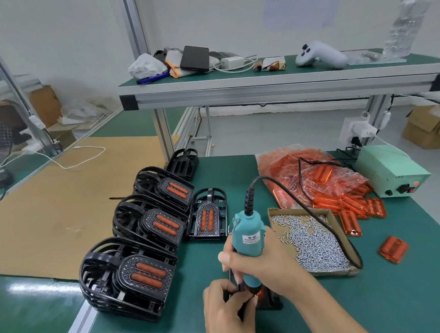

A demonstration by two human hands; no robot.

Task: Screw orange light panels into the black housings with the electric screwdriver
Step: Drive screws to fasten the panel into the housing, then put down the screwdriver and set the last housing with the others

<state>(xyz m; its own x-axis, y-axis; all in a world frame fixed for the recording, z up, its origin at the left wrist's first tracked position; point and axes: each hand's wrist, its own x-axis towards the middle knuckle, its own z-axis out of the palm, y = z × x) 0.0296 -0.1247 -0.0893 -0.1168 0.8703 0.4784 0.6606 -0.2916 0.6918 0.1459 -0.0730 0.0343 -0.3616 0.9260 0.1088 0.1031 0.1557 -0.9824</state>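
The right hand (261, 264) has its grip wrapped around the teal electric screwdriver (249, 238), held nearly upright with the tip down on a black housing (269, 301) that lies near the front edge of the green worktop (389, 292). The left hand (227, 310) pinches something small at the tip; what it holds is too hidden to tell. Most of this housing is covered by the hands, with only an orange glow showing at the bit. The screwdriver's black cord (306, 204) arcs right across a cardboard tray of screws (312, 240) just beside the right wrist. Beyond it lie loose orange light panels (392, 249) and a plastic bag of panels (309, 176), then a pale green power supply (391, 170) at the right edge. To the left, three stacks of finished housings (133, 277) line the worktop's left edge, one single finished housing (207, 214) behind the tool. Bare green surface lies to the right of the forearm.
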